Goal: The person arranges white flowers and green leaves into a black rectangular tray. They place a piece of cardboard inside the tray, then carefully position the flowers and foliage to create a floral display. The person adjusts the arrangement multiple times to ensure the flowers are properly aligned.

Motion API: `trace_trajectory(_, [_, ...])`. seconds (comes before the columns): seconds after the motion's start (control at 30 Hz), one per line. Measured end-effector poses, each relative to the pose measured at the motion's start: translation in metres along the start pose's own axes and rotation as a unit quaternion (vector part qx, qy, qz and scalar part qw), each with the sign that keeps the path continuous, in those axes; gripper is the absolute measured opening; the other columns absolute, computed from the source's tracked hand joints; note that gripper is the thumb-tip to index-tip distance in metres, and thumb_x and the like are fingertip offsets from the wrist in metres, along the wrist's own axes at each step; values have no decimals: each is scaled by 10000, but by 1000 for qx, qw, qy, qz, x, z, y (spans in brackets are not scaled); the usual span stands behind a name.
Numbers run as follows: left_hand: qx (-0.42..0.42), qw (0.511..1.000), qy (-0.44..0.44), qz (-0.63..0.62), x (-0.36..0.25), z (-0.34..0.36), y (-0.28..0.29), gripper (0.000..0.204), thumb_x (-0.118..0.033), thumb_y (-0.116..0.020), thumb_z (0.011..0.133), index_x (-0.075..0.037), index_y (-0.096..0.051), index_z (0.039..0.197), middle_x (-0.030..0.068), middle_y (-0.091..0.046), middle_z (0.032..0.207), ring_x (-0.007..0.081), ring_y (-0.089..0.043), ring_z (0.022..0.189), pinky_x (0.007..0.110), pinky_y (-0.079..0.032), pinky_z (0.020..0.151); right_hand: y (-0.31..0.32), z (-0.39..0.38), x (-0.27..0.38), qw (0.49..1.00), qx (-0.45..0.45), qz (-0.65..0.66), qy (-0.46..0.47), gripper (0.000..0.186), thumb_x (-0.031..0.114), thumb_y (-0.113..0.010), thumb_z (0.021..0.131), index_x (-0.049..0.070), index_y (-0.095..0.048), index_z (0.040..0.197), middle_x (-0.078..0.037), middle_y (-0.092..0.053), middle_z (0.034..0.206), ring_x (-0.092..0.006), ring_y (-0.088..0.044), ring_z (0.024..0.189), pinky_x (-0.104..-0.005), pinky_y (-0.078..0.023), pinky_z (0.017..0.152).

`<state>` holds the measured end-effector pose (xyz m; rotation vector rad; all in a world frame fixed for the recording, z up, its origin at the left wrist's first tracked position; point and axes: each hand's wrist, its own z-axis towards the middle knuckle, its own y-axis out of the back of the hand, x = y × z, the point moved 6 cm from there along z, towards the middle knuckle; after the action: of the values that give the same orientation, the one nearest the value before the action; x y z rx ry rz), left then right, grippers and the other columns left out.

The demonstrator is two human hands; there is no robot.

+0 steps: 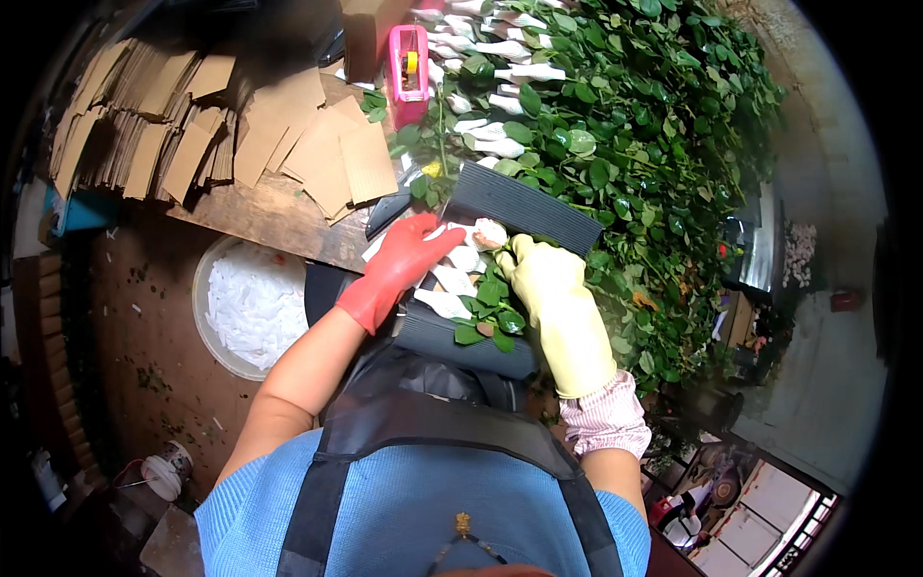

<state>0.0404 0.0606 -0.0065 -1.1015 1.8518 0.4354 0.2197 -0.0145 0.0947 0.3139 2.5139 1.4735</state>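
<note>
Hiding the stem: right hand holding flower.

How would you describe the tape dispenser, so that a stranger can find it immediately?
Find the wooden table near the top. Between its brown cardboard sheets on the left and the leafy green stems on the right is the tape dispenser. Its bright pink body and yellow centre set it apart from both.

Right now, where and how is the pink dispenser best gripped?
Probably across the long sides of the dispenser at its near end, coming from above the near side: its narrow body runs near to far, and wrapped flowers lie to its right.
</note>
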Motion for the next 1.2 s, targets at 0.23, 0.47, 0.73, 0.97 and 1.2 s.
trace_trajectory(0.23, [-76,986,-144,-46,0,-17,-7,172,-199,-752,991,-28,-742,986,26,-748,920,96,-658,791,282,-525,710,-5,3,-1,1000,-29,-3,-8,392,491,-621,1016,115,-695,1098,-133,-795,927,-335,-784,891,-482,-605,813])
trace_trajectory(0.47, [-180,943,-279,-18,-32,-42,19,143,-167,-670,1033,-40,-710,983,3,-718,892,80,-628,833,244,-477,739,-9,5,0,999,-46,0,15,365,443,-640,1009,89,-688,1085,-143,-794,947,-332,-783,901,-494,-598,809])
trace_trajectory(0.73, [-66,959,-135,242,-13,-44,64,325,-368,-782,945,-105,-680,1104,81,-739,1098,168,-677,949,350,-537,866,16,-10,-4,985,129,109,35,568,572,-602,1034,84,-629,1324,-156,-781,959,-336,-765,877,-463,-591,822])
trace_trajectory(0.97, [-52,960,-149,231,-37,-39,1,431,-422,-768,935,0,-747,1020,176,-749,918,317,-720,834,424,-544,781,-11,-2,3,999,22,29,15,516,534,-660,996,89,-622,1256,-170,-779,1049,-355,-755,1003,-509,-585,851])
trace_trajectory(1.2, [-273,920,-282,-13,-29,-47,79,283,-326,-626,1080,-113,-620,894,-27,-574,784,72,-497,678,252,-390,624,-6,-1,-1,996,55,71,1,473,468,-684,989,56,-652,1218,-145,-779,1099,-323,-759,1052,-503,-569,901])
